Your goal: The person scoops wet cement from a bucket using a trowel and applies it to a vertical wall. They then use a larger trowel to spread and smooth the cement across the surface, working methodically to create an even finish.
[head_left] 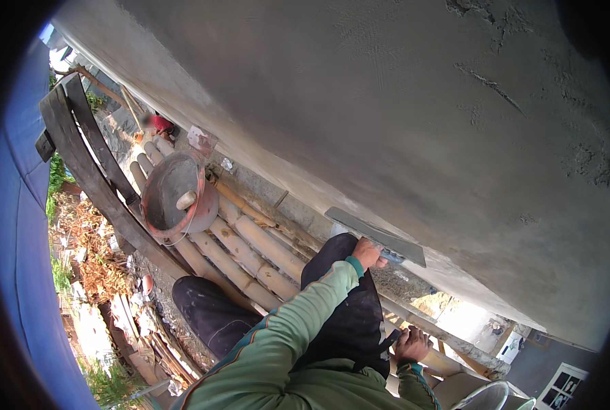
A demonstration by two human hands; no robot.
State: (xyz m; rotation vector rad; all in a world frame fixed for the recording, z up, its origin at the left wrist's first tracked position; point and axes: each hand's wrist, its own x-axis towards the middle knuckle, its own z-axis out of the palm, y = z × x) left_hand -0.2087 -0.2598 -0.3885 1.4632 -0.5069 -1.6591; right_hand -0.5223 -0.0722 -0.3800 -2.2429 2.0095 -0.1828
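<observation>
My left hand [368, 253] is closed around the handle of a long rectangular plastering trowel [376, 234]. The trowel's grey blade lies along the lower part of a grey plastered wall [359, 102], tilted close to its surface. Smooth plaster covers much of that wall, with rough patches and a gouge toward the upper right. Lower right, beside my thigh, my right hand [413, 344] has its fingers curled in near a dark object; what it grips, if anything, cannot be made out. My knees are bent over a platform of bamboo poles [250, 256].
A reddish bucket [206, 212] of grey mortar stands on the bamboo, with a pale rounded object in it. Curved dark planks [93, 157] border the platform at left. Pale buckets [486, 396] stand lower right. A person in red [161, 124] is farther off. Blue sheeting [28, 225] hangs left.
</observation>
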